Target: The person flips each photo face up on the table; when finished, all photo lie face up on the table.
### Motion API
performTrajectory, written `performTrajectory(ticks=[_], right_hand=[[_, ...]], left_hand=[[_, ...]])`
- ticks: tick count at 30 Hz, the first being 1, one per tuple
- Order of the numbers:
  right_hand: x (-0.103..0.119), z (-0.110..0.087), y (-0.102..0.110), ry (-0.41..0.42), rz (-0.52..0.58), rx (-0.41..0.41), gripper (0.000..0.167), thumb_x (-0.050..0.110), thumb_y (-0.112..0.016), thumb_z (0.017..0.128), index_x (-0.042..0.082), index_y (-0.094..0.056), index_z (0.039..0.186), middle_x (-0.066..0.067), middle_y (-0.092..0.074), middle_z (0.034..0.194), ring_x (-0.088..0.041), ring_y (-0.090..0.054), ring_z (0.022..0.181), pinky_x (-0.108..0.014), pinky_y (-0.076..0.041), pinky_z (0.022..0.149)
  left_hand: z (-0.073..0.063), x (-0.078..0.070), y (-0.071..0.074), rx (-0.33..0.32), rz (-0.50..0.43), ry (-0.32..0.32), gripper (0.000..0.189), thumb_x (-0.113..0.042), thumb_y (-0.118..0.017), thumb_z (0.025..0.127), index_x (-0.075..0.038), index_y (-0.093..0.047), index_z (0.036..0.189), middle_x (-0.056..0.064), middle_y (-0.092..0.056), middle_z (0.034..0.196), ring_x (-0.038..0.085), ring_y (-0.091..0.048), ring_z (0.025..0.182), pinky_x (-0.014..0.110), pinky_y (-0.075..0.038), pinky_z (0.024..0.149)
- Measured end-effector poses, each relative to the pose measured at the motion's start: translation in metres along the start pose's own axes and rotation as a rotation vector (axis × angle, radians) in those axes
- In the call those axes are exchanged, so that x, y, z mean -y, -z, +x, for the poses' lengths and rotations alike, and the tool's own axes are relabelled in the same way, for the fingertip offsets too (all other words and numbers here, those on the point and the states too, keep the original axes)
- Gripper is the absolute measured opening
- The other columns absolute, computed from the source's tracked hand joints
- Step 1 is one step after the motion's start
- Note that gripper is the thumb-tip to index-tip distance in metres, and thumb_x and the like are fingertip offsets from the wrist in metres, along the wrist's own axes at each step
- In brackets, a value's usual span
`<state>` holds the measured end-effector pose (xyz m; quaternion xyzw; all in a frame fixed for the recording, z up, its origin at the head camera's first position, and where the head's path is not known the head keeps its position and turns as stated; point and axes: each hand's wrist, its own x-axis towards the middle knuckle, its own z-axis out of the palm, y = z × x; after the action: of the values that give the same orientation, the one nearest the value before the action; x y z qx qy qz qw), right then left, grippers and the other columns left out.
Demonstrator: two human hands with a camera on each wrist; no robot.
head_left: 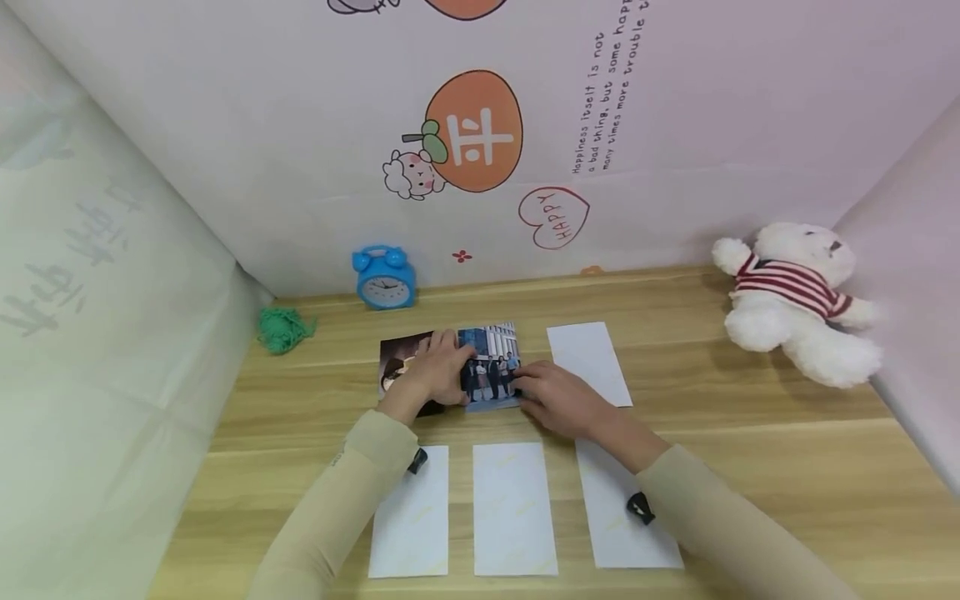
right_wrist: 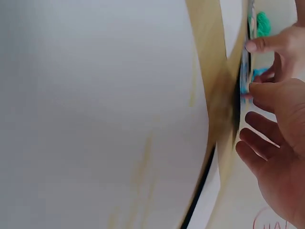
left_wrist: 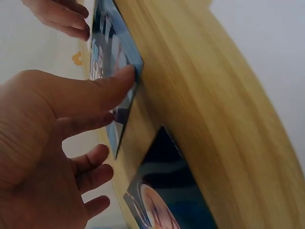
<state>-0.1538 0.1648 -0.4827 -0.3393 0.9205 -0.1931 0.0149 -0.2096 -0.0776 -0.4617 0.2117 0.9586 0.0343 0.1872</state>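
A group photo (head_left: 491, 367) of people standing before a building lies in the head view between my two hands. My left hand (head_left: 438, 367) holds its left side, with the thumb (left_wrist: 107, 90) over the print and the other fingers spread apart. At its right edge my right hand (head_left: 558, 398) pinches with thumb and index finger, while the remaining fingers (right_wrist: 259, 138) are loosely bent. Under my left hand in the head view is a second, darker photo (head_left: 393, 354), partly hidden; the left wrist view shows this dark photo (left_wrist: 167, 176) apart from the group photo.
A white card (head_left: 588, 354) lies right of the photos. Three more white cards (head_left: 513, 508) form a row nearer me, two partly covered by my sleeves. At the back stand a blue alarm clock (head_left: 386, 279), green yarn (head_left: 282, 330) and a white teddy bear (head_left: 795, 292) on the wooden table (head_left: 300, 417).
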Motion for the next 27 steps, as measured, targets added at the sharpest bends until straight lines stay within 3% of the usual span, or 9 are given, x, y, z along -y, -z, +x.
performTrajectory(ticks=[7,11,18,27], right_hand=[[-0.033,-0.038,0.019,-0.091,-0.029,-0.102,0.035,0.011,-0.073,0.094,-0.001,-0.069,0.127,-0.024,-0.066,0.138,-0.042,-0.06,0.131,-0.056,-0.049,0.111],[-0.057,-0.063,0.026,-0.139,-0.012,-0.118,0.036,0.014,-0.071,0.096,-0.002,-0.067,0.128,-0.028,-0.063,0.14,-0.048,-0.057,0.132,-0.062,-0.047,0.111],[-0.076,-0.083,0.037,-0.207,-0.025,-0.044,0.057,0.033,-0.078,0.092,0.0,-0.064,0.136,-0.034,-0.056,0.146,-0.054,-0.051,0.136,-0.067,-0.042,0.113],[-0.085,-0.093,0.039,-0.235,-0.057,0.058,0.075,0.047,-0.082,0.087,0.008,-0.059,0.146,-0.035,-0.047,0.154,-0.056,-0.045,0.142,-0.068,-0.04,0.114]], left_hand=[[0.002,-0.003,0.013,0.001,-0.032,0.008,0.074,-0.043,-0.084,0.085,-0.02,-0.053,0.148,0.018,-0.041,0.149,0.038,-0.032,0.144,0.062,-0.023,0.125],[0.007,-0.014,0.02,-0.028,-0.054,-0.04,0.081,-0.045,-0.083,0.087,-0.02,-0.047,0.155,0.017,-0.04,0.155,0.039,-0.031,0.149,0.064,-0.019,0.128],[0.03,-0.047,0.026,-0.01,-0.017,-0.183,0.096,-0.057,-0.081,0.084,-0.023,-0.035,0.161,0.014,-0.033,0.166,0.038,-0.028,0.156,0.061,-0.015,0.131],[0.056,-0.085,0.013,0.05,0.04,-0.301,0.109,-0.069,-0.077,0.081,-0.033,-0.021,0.167,0.014,-0.013,0.175,0.037,-0.012,0.163,0.061,-0.008,0.133]])
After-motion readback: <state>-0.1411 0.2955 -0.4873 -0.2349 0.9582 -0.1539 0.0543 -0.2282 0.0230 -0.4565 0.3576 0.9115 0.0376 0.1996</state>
